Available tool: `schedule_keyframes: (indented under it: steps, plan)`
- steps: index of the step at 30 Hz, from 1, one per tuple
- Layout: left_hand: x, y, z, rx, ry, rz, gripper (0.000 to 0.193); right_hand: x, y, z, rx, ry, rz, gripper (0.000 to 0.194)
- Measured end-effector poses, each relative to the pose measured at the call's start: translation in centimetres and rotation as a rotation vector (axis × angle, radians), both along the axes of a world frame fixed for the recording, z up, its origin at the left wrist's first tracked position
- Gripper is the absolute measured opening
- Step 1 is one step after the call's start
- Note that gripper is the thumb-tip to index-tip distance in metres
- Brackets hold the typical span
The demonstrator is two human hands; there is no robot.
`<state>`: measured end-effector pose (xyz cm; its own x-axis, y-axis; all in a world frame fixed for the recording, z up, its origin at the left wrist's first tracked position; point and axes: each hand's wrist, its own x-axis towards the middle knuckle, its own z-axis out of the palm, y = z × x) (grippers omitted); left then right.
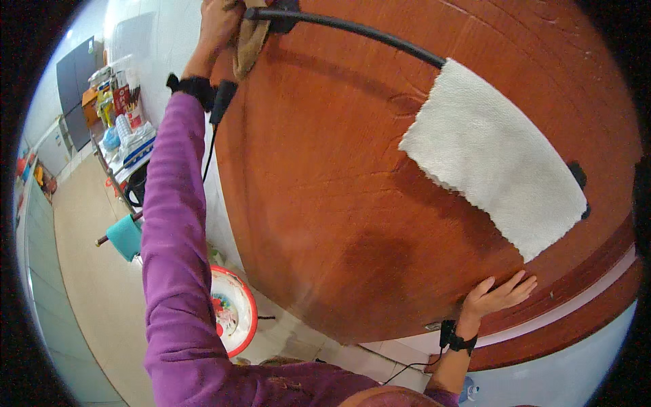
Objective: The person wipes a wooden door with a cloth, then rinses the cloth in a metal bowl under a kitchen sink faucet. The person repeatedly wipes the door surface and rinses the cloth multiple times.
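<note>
At the upper edge of the view, my left hand (221, 23) is closed around a brown cloth (250, 48), its fingers partly cut off by the frame. The cloth lies by the left end of a black towel bar (356, 29), against a reddish-brown wooden door (305, 203). A white towel (498, 157) with a ragged lower edge hangs over the bar's right part. Below the towel, my right hand (501, 296) rests against the door near its edge, fingers spread and holding nothing. Black bands with cables circle both wrists.
A white enamel basin (246, 310) with a red rim sits low beside the door. To the left, a cluttered table (127, 147) holds bags and boxes, with a teal cloth (123, 238) on a rail below. The wooden door frame (559, 325) runs along the lower right.
</note>
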<state>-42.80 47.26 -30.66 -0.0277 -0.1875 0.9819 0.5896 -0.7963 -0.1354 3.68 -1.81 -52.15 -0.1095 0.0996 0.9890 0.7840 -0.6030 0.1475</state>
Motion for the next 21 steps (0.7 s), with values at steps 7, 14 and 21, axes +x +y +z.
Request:
schedule_keyframes:
  steps: [7,14,21]
  plan:
    - [0.9,-1.8,-16.8,-0.217,-0.067,0.114,0.056,-0.3,0.3,0.4,0.000,-0.054,0.004,0.055]
    - [4.9,-8.1,-34.8,-0.743,-0.351,0.019,0.053,0.0,0.2,0.2,-0.002,-0.060,0.008,0.055]
    - [9.5,-14.2,-35.0,-0.987,-0.479,-0.157,0.061,0.6,0.2,-0.2,0.014,-0.034,0.012,0.058]
